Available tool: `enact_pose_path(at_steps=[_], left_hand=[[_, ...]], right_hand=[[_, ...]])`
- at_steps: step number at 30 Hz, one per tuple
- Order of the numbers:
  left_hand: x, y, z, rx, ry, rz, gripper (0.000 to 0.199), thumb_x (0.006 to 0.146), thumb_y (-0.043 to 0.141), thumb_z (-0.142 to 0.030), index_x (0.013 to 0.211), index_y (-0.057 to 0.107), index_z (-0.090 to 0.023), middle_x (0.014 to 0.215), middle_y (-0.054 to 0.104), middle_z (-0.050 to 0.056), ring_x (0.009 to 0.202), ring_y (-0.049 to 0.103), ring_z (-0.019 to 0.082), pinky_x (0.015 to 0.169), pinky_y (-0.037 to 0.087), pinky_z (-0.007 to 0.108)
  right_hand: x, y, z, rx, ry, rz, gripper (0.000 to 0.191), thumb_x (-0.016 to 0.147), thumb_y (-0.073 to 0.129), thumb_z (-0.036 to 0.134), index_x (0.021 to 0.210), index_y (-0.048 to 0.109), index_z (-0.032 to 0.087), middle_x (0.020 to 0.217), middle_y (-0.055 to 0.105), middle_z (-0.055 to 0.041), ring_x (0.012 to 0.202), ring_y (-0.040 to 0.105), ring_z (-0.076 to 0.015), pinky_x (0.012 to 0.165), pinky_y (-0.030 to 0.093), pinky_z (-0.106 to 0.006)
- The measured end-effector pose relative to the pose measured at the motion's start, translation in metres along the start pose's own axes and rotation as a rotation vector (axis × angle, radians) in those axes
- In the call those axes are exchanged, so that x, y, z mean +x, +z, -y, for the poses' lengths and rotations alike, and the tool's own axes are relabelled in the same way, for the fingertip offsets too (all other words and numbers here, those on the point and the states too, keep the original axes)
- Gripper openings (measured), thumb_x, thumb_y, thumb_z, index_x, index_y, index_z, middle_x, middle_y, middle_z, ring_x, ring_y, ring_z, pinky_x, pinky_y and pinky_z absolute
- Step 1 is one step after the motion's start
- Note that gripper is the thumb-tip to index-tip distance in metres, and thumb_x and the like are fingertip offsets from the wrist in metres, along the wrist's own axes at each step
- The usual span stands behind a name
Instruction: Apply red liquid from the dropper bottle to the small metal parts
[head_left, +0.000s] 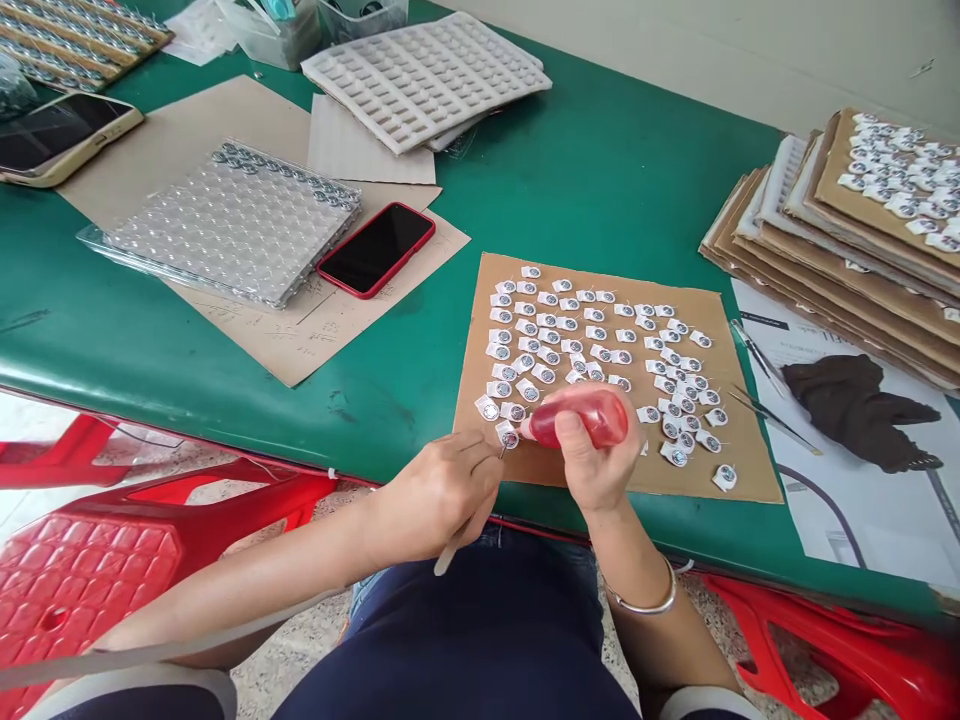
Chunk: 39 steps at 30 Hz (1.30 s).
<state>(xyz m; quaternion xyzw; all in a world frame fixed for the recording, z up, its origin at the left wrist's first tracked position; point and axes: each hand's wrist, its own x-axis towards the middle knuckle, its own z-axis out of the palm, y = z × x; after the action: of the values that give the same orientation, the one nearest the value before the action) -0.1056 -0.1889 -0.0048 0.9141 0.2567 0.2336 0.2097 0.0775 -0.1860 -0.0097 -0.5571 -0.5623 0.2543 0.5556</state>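
My left hand [454, 490] is closed around slim tweezers [448, 556], whose flat back end sticks out below the palm. Their tip meets a small white tab with a round dark-patterned disc [507, 435], near the front edge of a cardboard sheet [720, 400]. My right hand [600, 465] grips a translucent red squeeze bottle [592, 418] lying sideways, its nozzle pointing left at that same small piece. Whether nozzle and disc touch, I cannot tell. Many similar white pieces [568, 324] lie in loose rows across the cardboard.
Right of the cardboard are two more pairs of tweezers [776, 420], a dark cloth [855, 408] and stacked cardboard sheets [795, 225]. Leftward lie a red-cased phone [377, 250], a clear blister tray [232, 225], a white moulded tray [427, 75] and another phone [64, 135].
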Motion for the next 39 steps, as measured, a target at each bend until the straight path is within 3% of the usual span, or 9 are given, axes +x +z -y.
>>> enact_pose_path(at_steps=[5, 12, 24, 39], left_hand=[[-0.005, 0.0066, -0.0003, 0.06, 0.014, -0.016, 0.017, 0.084, 0.043, -0.007, 0.07, 0.05, -0.013, 0.072, 0.056, 0.007, 0.073, 0.051, 0.018, 0.065, 0.046, 0.029], [-0.0048, 0.0053, -0.0011, 0.092, 0.02, 0.018, 0.012, 0.078, 0.049, -0.007, 0.068, 0.052, -0.012, 0.073, 0.058, 0.009, 0.071, 0.051, 0.019, 0.065, 0.047, 0.03], [-0.0042, 0.005, -0.0015, 0.094, 0.021, 0.028, 0.012, 0.078, 0.048, -0.007, 0.069, 0.051, -0.013, 0.073, 0.058, 0.009, 0.072, 0.052, 0.019, 0.065, 0.047, 0.031], [-0.0034, 0.0052, -0.0016, 0.084, 0.013, 0.031, 0.012, 0.076, 0.048, -0.005, 0.068, 0.05, -0.013, 0.071, 0.056, 0.007, 0.068, 0.048, 0.018, 0.063, 0.045, 0.029]], right_hand=[[-0.0009, 0.0017, -0.0013, -0.041, -0.028, 0.02, 0.016, 0.076, 0.062, 0.033, 0.083, 0.058, 0.02, 0.078, 0.064, -0.0024, 0.072, 0.063, -0.0172, 0.069, 0.053, -0.037], [-0.0043, 0.0023, -0.0045, -0.061, 0.042, 0.079, 0.018, 0.077, 0.061, 0.036, 0.085, 0.058, 0.02, 0.079, 0.064, -0.0036, 0.072, 0.064, -0.0186, 0.07, 0.053, -0.038], [0.0006, 0.0026, -0.0011, -0.098, -0.025, 0.027, 0.015, 0.077, 0.062, 0.035, 0.08, 0.059, 0.02, 0.075, 0.064, -0.0034, 0.07, 0.062, -0.0184, 0.068, 0.052, -0.037], [-0.0016, 0.0025, -0.0042, -0.073, 0.02, 0.038, 0.016, 0.078, 0.061, 0.036, 0.082, 0.058, 0.02, 0.076, 0.064, -0.0038, 0.07, 0.063, -0.0191, 0.069, 0.052, -0.039]])
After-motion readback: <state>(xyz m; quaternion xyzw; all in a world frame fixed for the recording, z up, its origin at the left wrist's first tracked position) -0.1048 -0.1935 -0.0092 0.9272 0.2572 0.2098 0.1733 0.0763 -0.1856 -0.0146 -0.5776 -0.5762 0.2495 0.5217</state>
